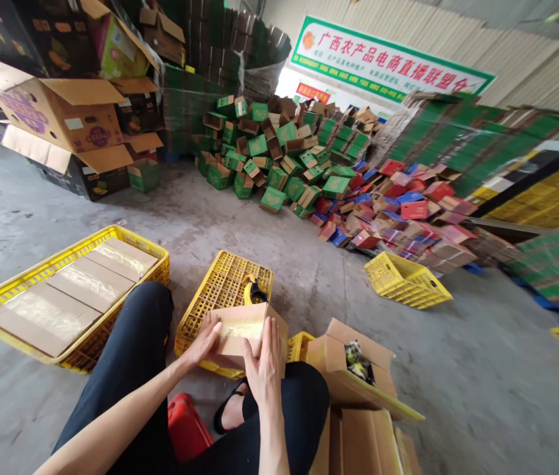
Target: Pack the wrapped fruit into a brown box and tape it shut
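Note:
A closed cardboard box (242, 332) with shiny tape along its top is on an upturned yellow plastic crate (200, 290), between my two hands. My left hand (204, 341) grips its left end, thumb on top. At the right end lies my right hand (265, 359), fingers stretched along the edge and thumb over the taped face. Just behind the box sits a yellow and black tape dispenser (254, 290). To the right, an open carton (331, 356) holds dark and yellow-green items that I cannot make out clearly.
At left, a long yellow crate (165, 257) holds several taped boxes (94, 284). A red stool (187, 425) shows between my legs. Another yellow crate (405, 280) lies on the floor at right. Heaped green cartons (274, 198) and red-blue cartons (408, 211) fill the back.

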